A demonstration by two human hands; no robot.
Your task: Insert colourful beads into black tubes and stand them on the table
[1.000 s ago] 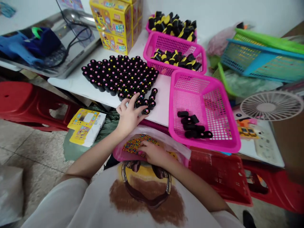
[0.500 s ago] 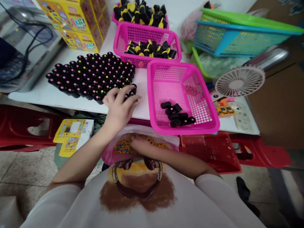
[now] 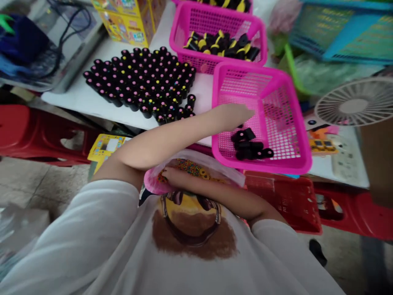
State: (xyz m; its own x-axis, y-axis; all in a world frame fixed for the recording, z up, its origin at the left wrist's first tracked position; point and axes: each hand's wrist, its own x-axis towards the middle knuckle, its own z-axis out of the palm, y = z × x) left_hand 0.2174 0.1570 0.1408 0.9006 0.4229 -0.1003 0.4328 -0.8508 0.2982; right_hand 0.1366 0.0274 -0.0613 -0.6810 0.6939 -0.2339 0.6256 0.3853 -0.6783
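Observation:
My left hand [image 3: 238, 116] reaches across the body and hangs over the nearer pink basket [image 3: 217, 141], above several black cylinders [image 3: 248, 145]. Its fingers are blurred and turned away, so their state and anything in them are hidden. Low in front of my shirt, my right hand [image 3: 170, 175] is in an open plastic-lined bag [image 3: 236, 175] of small coloured beads [image 3: 192, 166]. Its fingers curl in among the beads at the bag's left end. Left of the basket, many black cylinders [image 3: 141, 78] stand packed upright, most with a pink or yellow dot on top.
Behind stands a second pink basket [image 3: 184, 57] of black and yellow pieces [image 3: 224, 43]. Yellow printed boxes [image 3: 135, 26] are stacked at the back left. A small fan [image 3: 356, 104] and a blue basket [image 3: 325, 30] stand right. Red stools [image 3: 27, 131] and a red basket [image 3: 285, 196] sit below.
My left hand has gone from the packed black cylinders rightward to over the pink basket. My right hand has shifted left inside the bead bag. The view has moved too.

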